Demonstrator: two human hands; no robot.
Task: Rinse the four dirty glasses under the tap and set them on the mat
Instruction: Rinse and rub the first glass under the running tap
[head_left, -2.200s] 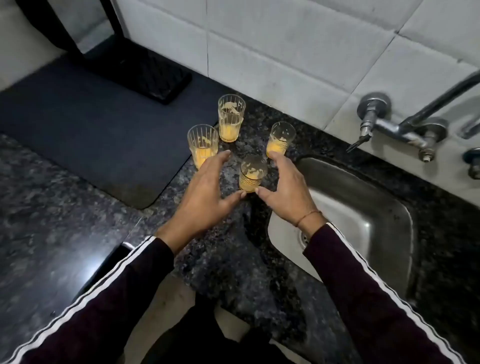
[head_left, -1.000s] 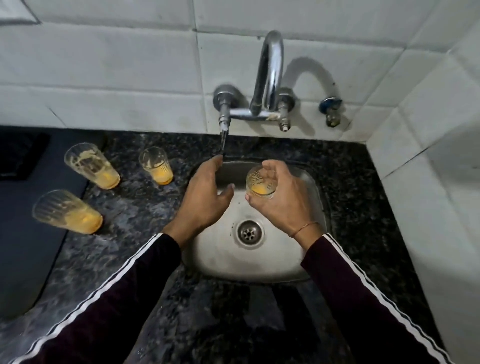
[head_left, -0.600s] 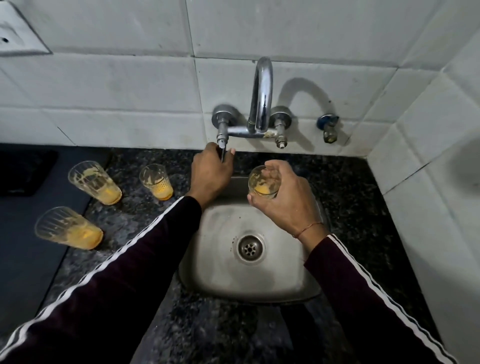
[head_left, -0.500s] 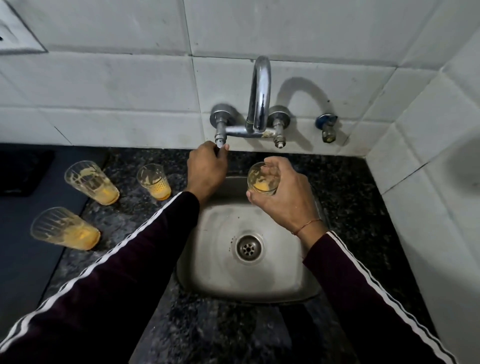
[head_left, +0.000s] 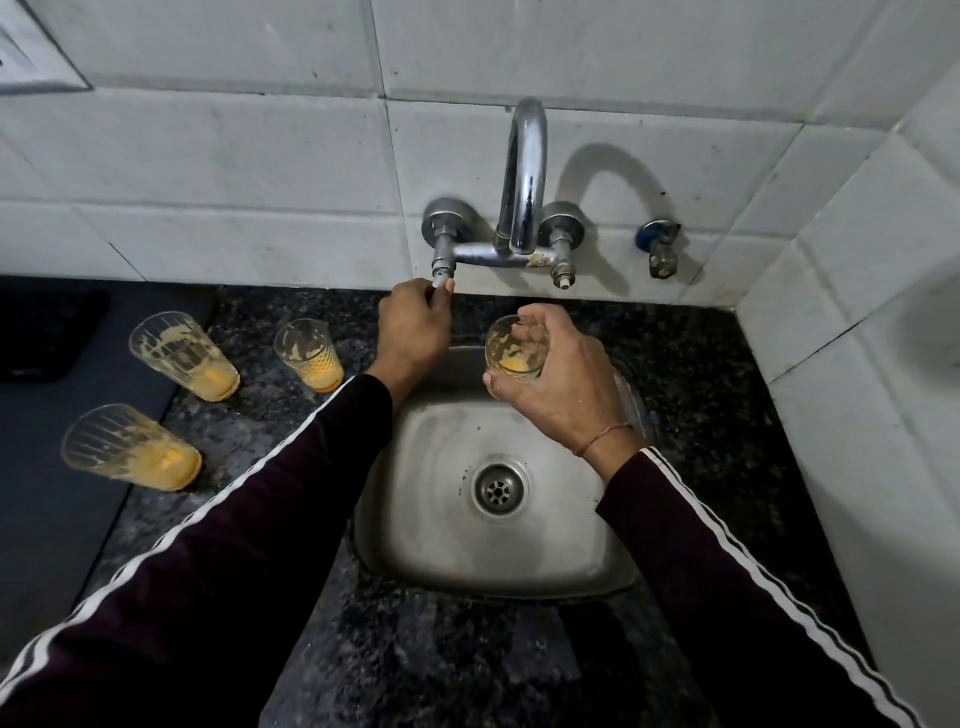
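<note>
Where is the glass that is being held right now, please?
In the head view, the held glass sits in the right hand, right of centre above the sink, just below the tap.

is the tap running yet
Off, as far as shows: no stream falls from the tap into the sink, though the left hand grips its handle.
</note>
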